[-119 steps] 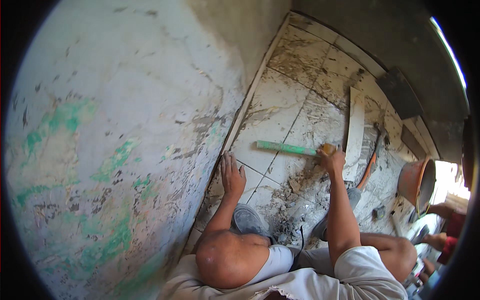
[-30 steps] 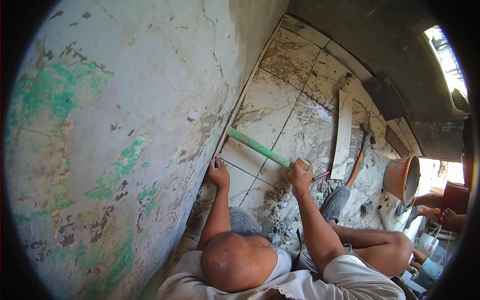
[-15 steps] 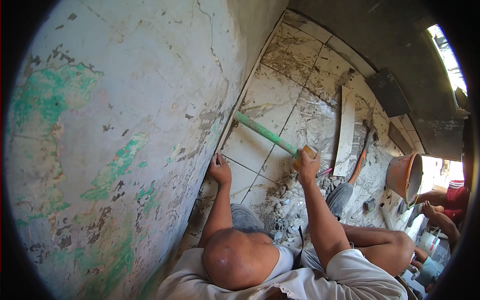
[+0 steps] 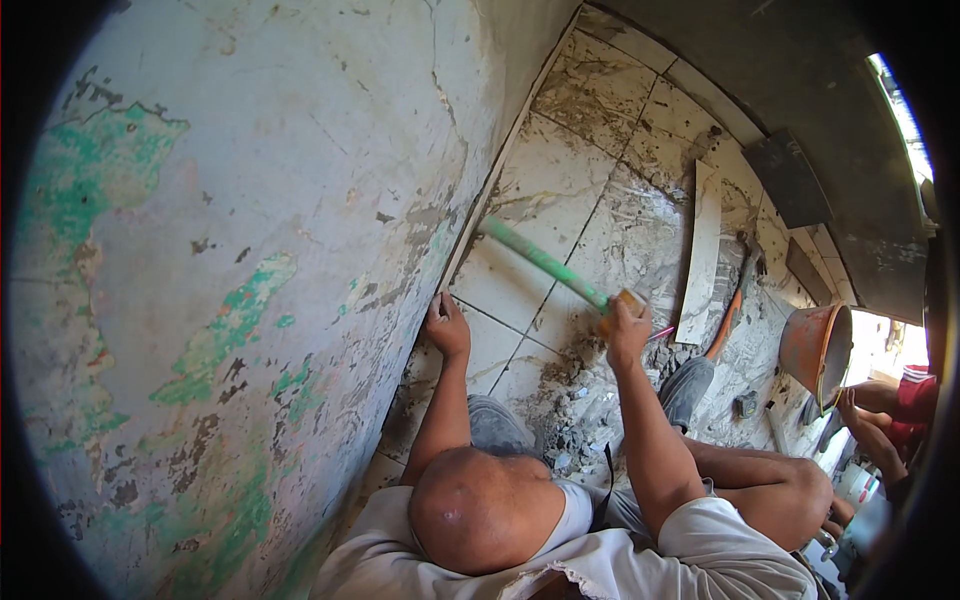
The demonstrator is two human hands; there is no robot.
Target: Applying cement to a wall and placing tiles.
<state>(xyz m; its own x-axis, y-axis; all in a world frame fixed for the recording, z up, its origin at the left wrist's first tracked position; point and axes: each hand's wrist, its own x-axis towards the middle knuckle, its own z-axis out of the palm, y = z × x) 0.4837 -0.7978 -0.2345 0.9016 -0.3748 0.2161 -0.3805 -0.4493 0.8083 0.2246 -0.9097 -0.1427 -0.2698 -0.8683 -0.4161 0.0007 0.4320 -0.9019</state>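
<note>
My right hand (image 4: 627, 335) is closed round the yellowish block-like head of a mallet (image 4: 548, 266). Its green handle, slightly blurred, points away to the left, its free end close to the foot of the wall. A narrow pale tile strip (image 4: 478, 222) runs along the base of the wall (image 4: 330, 200). My left hand (image 4: 447, 325) is at the near part of this strip, fingertips pinched on its edge, low against the wall. Beneath both hands lie dirty white floor tiles (image 4: 505, 282).
Rubble (image 4: 585, 425) lies between my feet. To the right are a long tile piece (image 4: 700, 255), an orange-handled tool (image 4: 733, 310) and an orange bucket (image 4: 815, 345). A dark board (image 4: 788, 178) lies near the far wall. Another person's arm (image 4: 878, 440) shows at the right edge.
The view has shifted slightly, so everything sits a little differently. The mallet's handle is blurred by a small motion, still near the wall. Both hands keep their hold.
</note>
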